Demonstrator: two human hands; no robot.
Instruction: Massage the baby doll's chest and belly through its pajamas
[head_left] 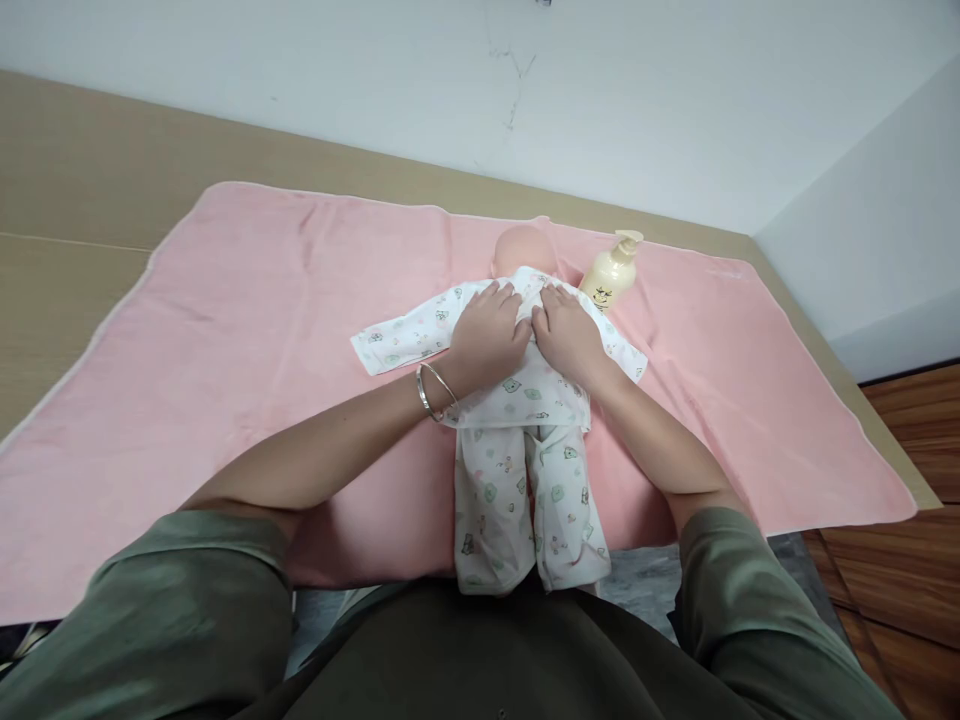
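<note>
A baby doll (523,250) lies stretched out before me, its bald head pointing away and its face out of sight. It wears a white printed long-sleeved top (517,400) and matching trousers (491,510). My left hand (487,335) rests flat on the upper part of the top, fingers extended towards the head. Beside it, my right hand (570,335) lies on the top in the same way, the thumbs close together. Neither hand grips anything visible. The doll's sleeves spread out to both sides, and its trouser legs reach the near edge, close to my body.
A pink blanket (300,300) covers most of the wooden table (75,160) under the doll. A cream pump bottle (613,270) stands just right of the doll's head. A white wall (375,80) rises behind the table. Wood-grain panels (915,540) are at the lower right.
</note>
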